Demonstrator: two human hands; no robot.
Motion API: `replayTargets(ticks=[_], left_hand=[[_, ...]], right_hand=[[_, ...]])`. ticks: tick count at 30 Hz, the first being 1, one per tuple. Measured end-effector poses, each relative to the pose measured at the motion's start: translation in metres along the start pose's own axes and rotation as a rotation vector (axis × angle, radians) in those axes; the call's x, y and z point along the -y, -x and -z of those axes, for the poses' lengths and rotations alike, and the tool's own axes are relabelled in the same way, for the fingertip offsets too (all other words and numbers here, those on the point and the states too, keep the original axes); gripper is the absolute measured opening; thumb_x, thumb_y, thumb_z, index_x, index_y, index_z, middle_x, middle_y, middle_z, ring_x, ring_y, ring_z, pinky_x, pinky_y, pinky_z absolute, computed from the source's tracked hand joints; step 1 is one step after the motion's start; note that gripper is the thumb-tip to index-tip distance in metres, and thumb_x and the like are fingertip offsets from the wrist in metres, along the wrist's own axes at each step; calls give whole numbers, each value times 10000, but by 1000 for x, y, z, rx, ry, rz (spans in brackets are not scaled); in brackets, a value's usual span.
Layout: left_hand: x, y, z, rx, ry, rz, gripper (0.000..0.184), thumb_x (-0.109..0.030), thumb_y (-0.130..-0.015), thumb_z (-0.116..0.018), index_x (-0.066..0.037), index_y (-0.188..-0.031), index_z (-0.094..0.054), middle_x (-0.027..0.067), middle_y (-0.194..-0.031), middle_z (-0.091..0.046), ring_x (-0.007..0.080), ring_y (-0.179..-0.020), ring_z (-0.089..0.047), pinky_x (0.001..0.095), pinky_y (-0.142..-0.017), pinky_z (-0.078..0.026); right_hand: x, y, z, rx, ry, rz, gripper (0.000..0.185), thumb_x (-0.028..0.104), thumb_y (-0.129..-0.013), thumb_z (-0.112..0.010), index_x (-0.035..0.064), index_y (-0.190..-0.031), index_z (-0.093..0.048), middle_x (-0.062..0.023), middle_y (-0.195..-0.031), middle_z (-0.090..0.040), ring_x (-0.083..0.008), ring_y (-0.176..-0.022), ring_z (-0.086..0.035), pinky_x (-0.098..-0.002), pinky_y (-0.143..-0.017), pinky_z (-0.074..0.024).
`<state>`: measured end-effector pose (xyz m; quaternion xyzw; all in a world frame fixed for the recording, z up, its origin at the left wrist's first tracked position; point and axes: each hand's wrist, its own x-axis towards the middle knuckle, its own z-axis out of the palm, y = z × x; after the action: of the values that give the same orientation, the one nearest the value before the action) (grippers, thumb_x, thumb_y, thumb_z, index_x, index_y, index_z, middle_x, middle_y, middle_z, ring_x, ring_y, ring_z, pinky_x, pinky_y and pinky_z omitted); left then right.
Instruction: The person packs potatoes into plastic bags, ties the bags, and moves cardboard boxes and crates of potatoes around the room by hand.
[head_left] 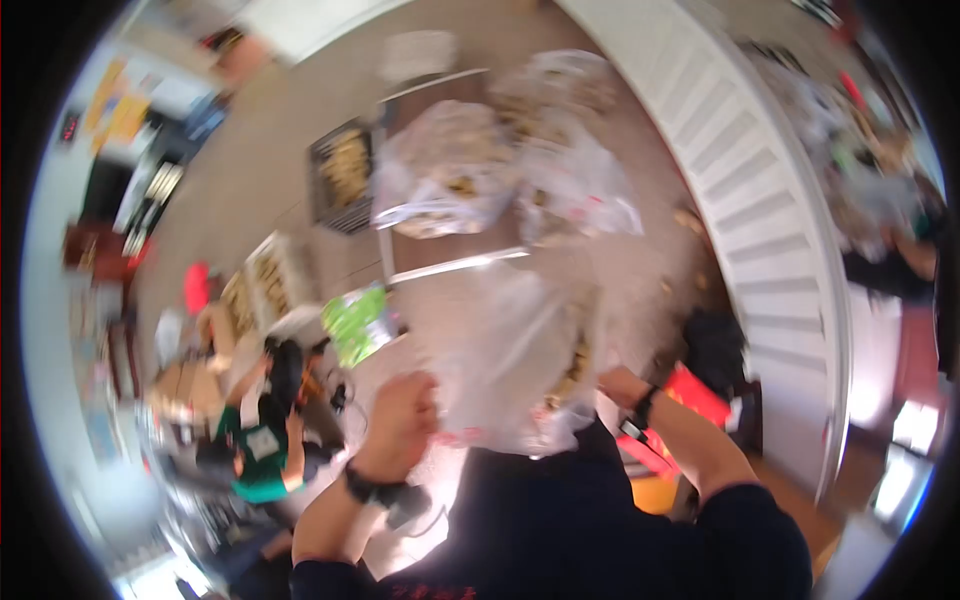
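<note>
A clear plastic bag point(510, 345) hangs in front of my body, with tan pieces low on its right side, too blurred to name. My left hand point(402, 412) is closed in a fist at the bag's left edge. At the opposite edge, my right hand point(622, 387) is closed on the plastic, its fingertips partly hidden. Both wrists wear dark bands. Just beyond, a filled plastic bag point(445, 160) rests on a low, pale-edged platform.
More filled bags point(570, 170) stand on the floor beside a white slatted panel point(755, 170). A dark crate point(345, 175) and a pale crate point(285, 275) hold tan pieces. A green packet point(358, 325) lies left. A person in green point(265, 450) sits at lower left.
</note>
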<state>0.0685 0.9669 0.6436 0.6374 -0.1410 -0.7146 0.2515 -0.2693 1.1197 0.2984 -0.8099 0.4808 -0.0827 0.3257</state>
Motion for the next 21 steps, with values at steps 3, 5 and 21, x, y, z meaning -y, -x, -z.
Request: replayTargets(ticks=[3, 5, 21], left_hand=[[23, -12, 2, 180, -270, -314, 28, -93, -847, -560, -72, -855, -544, -49, -600, -375, 54, -501, -353, 221, -428, -289], [36, -22, 3, 248, -280, -474, 124, -46, -815, -562, -47, -940, -570, -29, -661, -421, 66, -593, -416, 219, -485, -353], [95, -24, -56, -215, -1006, -1026, 174, -54, -689, -564, -27, -856, -604, 150, -793, -579, 346, -781, -563, 416, -696, -455]], right_hand=[[-35, 4, 26, 261, 144, 47, 116, 167, -702, -566, 72, -642, -538, -167, -586, -513, -379, -554, -551, -472, -490, -430], [-51, 7, 46, 82, 118, 159, 192, 193, -775, -568, 93, -621, -513, -128, -554, -506, -317, -469, -515, -422, -406, -394], [-160, -24, 57, 511, -521, -232, 76, 158, -837, -552, 88, -814, -569, -39, -696, -539, -156, -609, -548, -310, -484, -426]])
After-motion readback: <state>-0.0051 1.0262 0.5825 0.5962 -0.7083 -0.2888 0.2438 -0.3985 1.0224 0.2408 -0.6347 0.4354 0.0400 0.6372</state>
